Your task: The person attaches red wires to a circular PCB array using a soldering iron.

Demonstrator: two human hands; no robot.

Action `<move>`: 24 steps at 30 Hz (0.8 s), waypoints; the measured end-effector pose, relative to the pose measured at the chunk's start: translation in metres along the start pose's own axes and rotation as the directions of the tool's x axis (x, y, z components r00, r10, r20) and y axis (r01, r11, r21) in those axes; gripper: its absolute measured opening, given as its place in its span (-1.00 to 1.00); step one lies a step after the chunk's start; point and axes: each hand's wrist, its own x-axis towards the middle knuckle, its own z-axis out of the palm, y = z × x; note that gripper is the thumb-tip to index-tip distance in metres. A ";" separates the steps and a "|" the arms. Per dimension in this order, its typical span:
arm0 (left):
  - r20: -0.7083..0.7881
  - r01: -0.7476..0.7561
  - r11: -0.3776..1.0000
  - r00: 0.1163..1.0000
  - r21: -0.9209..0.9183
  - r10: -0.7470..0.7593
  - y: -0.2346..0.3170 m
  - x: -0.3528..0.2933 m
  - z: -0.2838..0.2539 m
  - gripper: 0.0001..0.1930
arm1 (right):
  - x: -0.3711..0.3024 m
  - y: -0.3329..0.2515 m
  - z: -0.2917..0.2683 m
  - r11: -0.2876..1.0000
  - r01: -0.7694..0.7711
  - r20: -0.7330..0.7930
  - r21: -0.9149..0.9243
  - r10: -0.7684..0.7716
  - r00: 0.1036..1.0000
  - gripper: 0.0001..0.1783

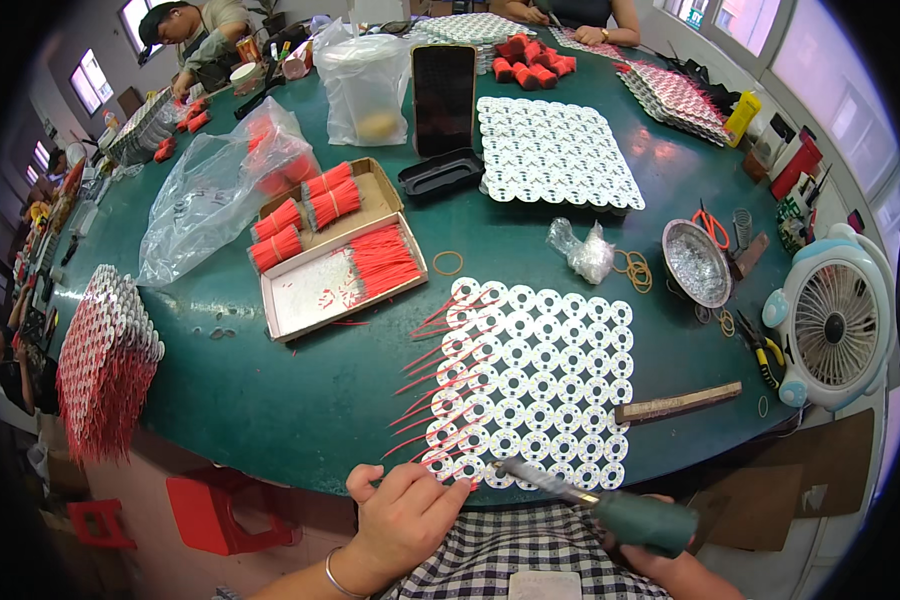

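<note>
Left hand (407, 508) lies palm-down at the near edge of the white round-disc panel (530, 385), fingers loosely curled, fingertips touching its bottom-left corner; it grips nothing that can be seen. Right hand (670, 565) is closed around the green handle of a soldering iron (590, 500), tip over the panel's lowest row. Red wires (430, 385) stick out along the panel's left side. The cardboard tray (300, 300) holds loose red wires (382, 258). The metal bowl (697, 264) holds silvery scrap.
</note>
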 end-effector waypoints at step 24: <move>-0.116 -0.126 0.991 0.985 0.036 0.130 -0.047 0.156 0.024 -0.89 | 0.119 -0.149 -0.273 0.832 -0.006 -0.469 -0.555 -0.307 0.828 -0.50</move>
